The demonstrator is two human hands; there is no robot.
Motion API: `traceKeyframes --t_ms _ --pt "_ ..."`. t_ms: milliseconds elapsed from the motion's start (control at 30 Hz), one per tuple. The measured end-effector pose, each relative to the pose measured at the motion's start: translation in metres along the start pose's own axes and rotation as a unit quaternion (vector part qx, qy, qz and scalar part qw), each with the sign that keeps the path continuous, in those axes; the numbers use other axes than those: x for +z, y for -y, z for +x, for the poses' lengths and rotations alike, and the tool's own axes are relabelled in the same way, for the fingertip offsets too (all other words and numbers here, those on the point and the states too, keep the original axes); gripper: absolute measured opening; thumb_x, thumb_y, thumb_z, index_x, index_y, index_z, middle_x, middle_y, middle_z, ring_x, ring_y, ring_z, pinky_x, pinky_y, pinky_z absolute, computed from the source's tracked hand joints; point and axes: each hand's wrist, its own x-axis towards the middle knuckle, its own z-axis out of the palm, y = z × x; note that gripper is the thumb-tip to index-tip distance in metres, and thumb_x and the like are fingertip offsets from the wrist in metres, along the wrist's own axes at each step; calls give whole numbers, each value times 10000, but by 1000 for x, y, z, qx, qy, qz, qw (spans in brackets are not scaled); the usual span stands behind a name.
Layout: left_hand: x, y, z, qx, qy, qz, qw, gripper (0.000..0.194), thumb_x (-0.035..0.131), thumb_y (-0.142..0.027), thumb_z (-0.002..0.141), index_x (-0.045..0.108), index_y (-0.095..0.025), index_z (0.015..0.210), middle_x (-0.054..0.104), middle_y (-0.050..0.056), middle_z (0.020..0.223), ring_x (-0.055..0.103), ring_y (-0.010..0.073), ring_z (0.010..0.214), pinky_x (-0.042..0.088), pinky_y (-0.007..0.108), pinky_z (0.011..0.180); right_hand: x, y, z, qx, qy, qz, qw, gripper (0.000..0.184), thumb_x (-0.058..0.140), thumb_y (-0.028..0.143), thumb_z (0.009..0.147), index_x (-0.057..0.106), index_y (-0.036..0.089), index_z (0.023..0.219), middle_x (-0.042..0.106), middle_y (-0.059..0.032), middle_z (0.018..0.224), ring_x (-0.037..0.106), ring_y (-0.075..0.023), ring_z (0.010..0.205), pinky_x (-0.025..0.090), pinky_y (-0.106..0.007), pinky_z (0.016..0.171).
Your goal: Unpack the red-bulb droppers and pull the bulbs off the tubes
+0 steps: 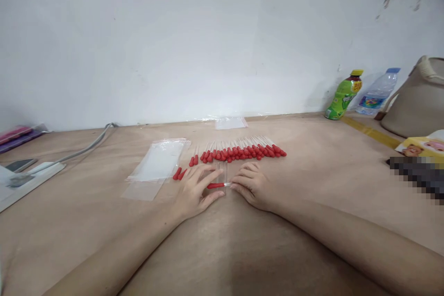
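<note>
My right hand [252, 186] pinches the pale stick end of a red-tipped stick [215, 186], which lies level and points left. The red tip lies between the spread thumb and fingers of my left hand [197, 187]. Under it is a small clear plastic bag [223, 191]; my left thumb and fingertips rest at its edges, and my palm covers part of it. Just beyond both hands, many more red-tipped sticks [243, 151] lie in a row, white ends toward the wall. Two loose red tips [178, 174] show beside my left hand.
A stack of clear bags [157, 159] lies left, another bag [231, 123] by the wall. At right are a green bottle [343, 95], a water bottle [378, 92], a beige bag [416, 101] and a yellow packet [423, 145]. A grey cable [86, 146] and phone [21, 165] are left.
</note>
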Motion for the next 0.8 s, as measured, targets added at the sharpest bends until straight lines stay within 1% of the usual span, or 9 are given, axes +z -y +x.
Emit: traceKeyframes --t_ms 67,133,200,300,433,600,700,800 --pt "1 -1 5 26 0 2 1000 325 609 -363 758 580 -244 1059 578 75 1071 516 236 1024 413 394 855 0 2 0 -5 3 5 1000 197 462 293 860 629 190 843 621 -40 766 481 -161 812 352 -329 757" --pt "4 -2 7 44 -5 -11 999 203 597 -308 778 620 -239 967 613 54 1025 536 211 994 419 381 850 0 3 1 -8 3 13 1000 203 457 292 861 629 185 841 623 -41 766 478 -160 800 353 -333 756" --pt "7 -1 7 56 -9 -26 998 149 580 -260 794 627 -223 931 646 39 976 557 192 969 430 366 843 0 4 2 -9 7 19 1000 200 461 290 857 630 184 841 626 -41 769 480 -161 792 357 -340 759" --pt "9 0 6 67 -18 -38 997 173 576 -228 799 615 -208 966 664 36 976 564 186 993 434 365 862 3 3 4 -20 3 30 999 186 476 284 851 627 181 888 636 -44 792 495 -165 806 380 -347 774" --pt "9 0 6 87 -35 -34 995 233 574 -190 798 588 -201 1030 659 39 1016 554 182 1043 429 364 894 8 0 3 -42 -31 47 998 168 476 245 849 621 162 872 641 -59 799 512 -174 853 425 -342 788" --pt "7 -2 7 112 -31 -14 993 181 551 -173 806 602 -198 978 649 46 1049 544 197 1073 402 397 937 8 1 1 -70 -34 45 996 143 457 177 846 598 161 862 645 -66 805 545 -164 829 465 -322 752" --pt "6 -4 7 117 -24 -9 993 164 550 -164 802 603 -186 955 658 52 1027 549 207 1068 393 417 946 5 4 0 -88 -31 39 995 139 441 149 847 580 158 850 644 -66 788 563 -156 815 475 -305 736" --pt "4 -7 8 116 -24 -6 993 152 528 -160 809 603 -184 939 671 53 990 567 202 1042 396 414 941 3 6 0 -93 -26 27 995 147 424 157 858 568 166 831 638 -69 783 571 -155 831 481 -291 731"
